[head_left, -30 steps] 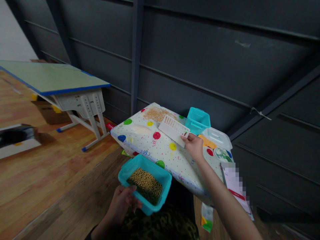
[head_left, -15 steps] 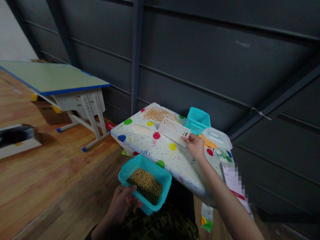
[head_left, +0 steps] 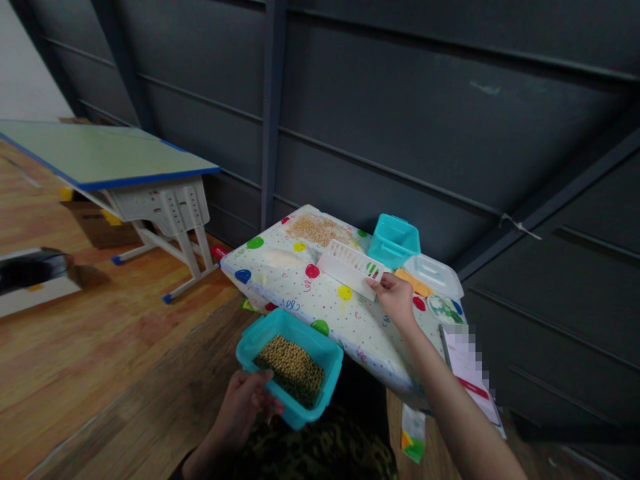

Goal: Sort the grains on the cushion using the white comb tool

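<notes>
My left hand [head_left: 250,398] grips the near left rim of a teal plastic tub [head_left: 327,357], held just off the table's front edge. Inside it lie yellow soybeans [head_left: 287,357] and, toward me, small green beans [head_left: 299,392]. On the table, my right hand [head_left: 395,297] pinches the right end of a white slotted plastic basket [head_left: 345,272], whose slots show the cloth behind. Pale grains [head_left: 320,229] are spread beyond the basket, and a whitish powdery pile [head_left: 283,259] lies to its left.
A second teal tub [head_left: 395,241], a clear lid [head_left: 435,277] and an orange piece [head_left: 415,283] sit at the table's back right. A clipboard [head_left: 470,373] lies by the right edge. A dark panelled wall [head_left: 375,100] rises behind; a green-topped desk [head_left: 115,153] stands left.
My right hand has shifted slightly right and toward me, with the white basket tilting so its slots show the cloth more. My left hand and its tub have stayed put.
</notes>
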`<state>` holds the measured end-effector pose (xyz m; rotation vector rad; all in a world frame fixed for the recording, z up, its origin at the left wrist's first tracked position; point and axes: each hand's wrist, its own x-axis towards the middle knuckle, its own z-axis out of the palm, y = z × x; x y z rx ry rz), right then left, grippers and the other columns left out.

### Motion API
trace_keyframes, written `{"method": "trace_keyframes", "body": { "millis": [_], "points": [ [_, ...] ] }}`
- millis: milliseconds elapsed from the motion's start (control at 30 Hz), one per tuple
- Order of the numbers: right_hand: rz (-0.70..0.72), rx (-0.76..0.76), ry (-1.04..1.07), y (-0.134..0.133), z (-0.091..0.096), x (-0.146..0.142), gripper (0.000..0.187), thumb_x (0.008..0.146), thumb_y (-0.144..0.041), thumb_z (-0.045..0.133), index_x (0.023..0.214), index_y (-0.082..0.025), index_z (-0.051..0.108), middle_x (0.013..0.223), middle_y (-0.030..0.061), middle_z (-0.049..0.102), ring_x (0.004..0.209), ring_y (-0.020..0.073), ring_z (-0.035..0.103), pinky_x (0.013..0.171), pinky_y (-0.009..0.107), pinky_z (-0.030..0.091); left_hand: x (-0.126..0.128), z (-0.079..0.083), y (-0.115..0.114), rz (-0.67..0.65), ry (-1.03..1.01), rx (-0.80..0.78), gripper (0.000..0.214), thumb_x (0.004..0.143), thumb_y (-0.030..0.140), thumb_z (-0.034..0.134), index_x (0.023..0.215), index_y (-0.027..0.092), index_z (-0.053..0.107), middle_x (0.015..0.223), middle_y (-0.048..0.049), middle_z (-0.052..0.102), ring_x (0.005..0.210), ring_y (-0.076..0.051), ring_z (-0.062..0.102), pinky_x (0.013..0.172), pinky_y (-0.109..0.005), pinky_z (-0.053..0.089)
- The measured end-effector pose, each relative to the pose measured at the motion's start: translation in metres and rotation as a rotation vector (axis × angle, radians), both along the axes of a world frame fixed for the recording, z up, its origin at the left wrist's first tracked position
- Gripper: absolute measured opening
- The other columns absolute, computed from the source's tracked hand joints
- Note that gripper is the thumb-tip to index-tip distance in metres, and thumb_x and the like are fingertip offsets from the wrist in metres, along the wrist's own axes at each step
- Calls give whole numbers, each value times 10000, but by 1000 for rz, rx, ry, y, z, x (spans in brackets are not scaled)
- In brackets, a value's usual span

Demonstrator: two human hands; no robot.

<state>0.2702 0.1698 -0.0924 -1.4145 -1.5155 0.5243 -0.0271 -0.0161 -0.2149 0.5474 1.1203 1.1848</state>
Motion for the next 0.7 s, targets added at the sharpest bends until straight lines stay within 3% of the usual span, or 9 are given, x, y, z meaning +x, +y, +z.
{"method": "trace_keyframes", "body": {
  "millis": [200,333,467,700],
  "points": [
    [-25,10,7,-33,0,-2,467,760,-667,797,694,-206,756,701,94,784,621,250,660,561,340,488,-1,-5,0,10,7,-9,444,678,555,790,399,233,664,377,-86,637,327,-163,514,356,-265,393],
    [-4,-26,28,-54,0,-1,423,773,-625,820,720,-207,787,729,97,798,650,262,681,594,353,516,-1,7,-1,-13,8,22,439,719,547,780,432,228,687,384,-69,635,349,-165,548,367,-260,411],
    [21,-53,43,-74,4,-3,386,762,-590,827,778,-204,835,792,114,829,679,278,707,633,372,537,-1,21,0,-26,13,28,482,674,577,806,378,229,653,352,-71,612,318,-158,521,348,-267,387],
    [69,-79,-50,-107,13,-6,414,797,-580,820,599,-228,727,566,30,672,521,194,551,506,307,403,-2,30,-1,-11,-19,5,484,637,589,870,402,215,673,378,-72,645,346,-166,581,365,-259,415]
  ]
}}
